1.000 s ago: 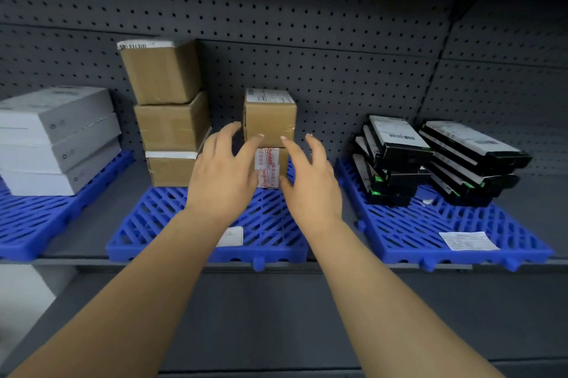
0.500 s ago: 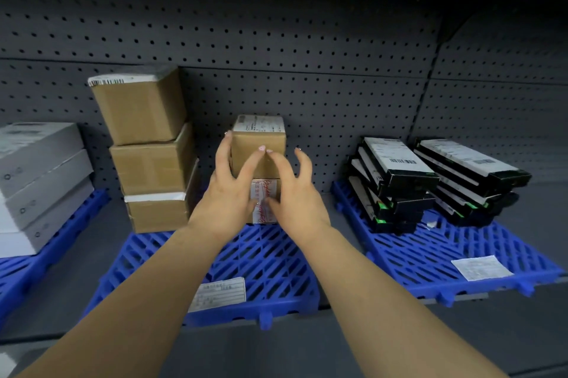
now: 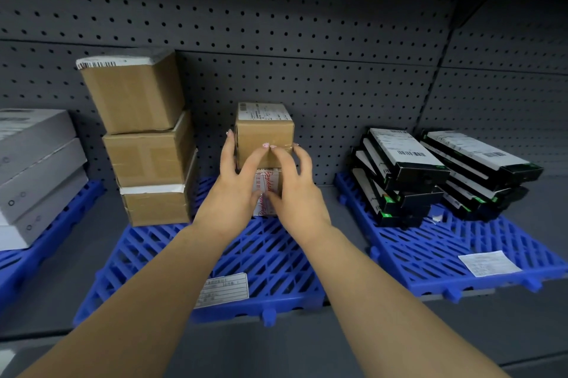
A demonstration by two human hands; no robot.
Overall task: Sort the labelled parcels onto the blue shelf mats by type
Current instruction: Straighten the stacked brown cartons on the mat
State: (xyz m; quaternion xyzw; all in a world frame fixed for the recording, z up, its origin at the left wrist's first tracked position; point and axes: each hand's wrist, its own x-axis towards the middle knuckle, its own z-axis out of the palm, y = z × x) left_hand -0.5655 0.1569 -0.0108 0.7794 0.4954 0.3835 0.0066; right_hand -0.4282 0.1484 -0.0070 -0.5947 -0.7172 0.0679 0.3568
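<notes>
Two small brown parcels are stacked at the back of the middle blue mat (image 3: 264,254). The upper parcel (image 3: 264,128) carries a white label on top; the lower parcel (image 3: 269,181) has red-printed tape. My left hand (image 3: 235,190) lies against the stack's left front, one finger up along the upper parcel's left edge. My right hand (image 3: 293,190) lies against the right front, fingertips on the upper parcel's face and right edge. Both thumbs touch the lower parcel. Three larger brown parcels (image 3: 147,156) are stacked to the left on the same mat.
Grey-white flat boxes (image 3: 33,168) sit on the left blue mat (image 3: 46,242). Two leaning piles of black flat boxes (image 3: 402,168) occupy the right blue mat (image 3: 430,251). Paper labels (image 3: 222,290) lie on the mats' front parts. A grey pegboard wall (image 3: 307,39) closes the back.
Both hands have reached forward from in front of the small stack and now touch it. The camera has come closer and tilted up.
</notes>
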